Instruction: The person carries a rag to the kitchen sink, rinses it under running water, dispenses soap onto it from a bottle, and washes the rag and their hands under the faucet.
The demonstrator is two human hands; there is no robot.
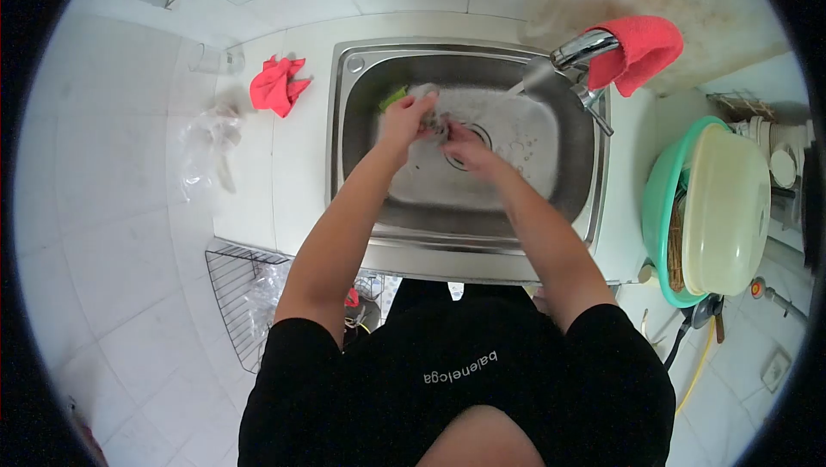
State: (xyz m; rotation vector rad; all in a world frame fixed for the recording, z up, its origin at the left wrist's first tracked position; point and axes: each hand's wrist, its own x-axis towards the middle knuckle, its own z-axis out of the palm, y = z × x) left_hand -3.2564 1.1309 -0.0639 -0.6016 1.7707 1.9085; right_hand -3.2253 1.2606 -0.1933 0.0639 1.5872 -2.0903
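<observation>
Over the left part of the steel sink (pixel 344 200), my left hand (pixel 407 121) is closed on a blurred, greyish, partly see-through thing (pixel 424 93). What kind it is, I cannot make out. My right hand (pixel 465 145) meets the lower right side of the same thing, above the drain (pixel 483 133), with fingers bent and closed at it. Just behind my left hand shows a small bright green piece (pixel 393 97), perhaps a sponge, partly hidden. Drops and small bits lie on the wet sink floor.
A chrome faucet (pixel 575 52) draped with a red cloth (pixel 647 50) reaches over the sink's right corner. Left are another red cloth (pixel 278 86), a clear glass (pixel 206 58) and a plastic bag (pixel 209 149). Right stands a green basin (pixel 656 200) with a cream tub (pixel 727 209).
</observation>
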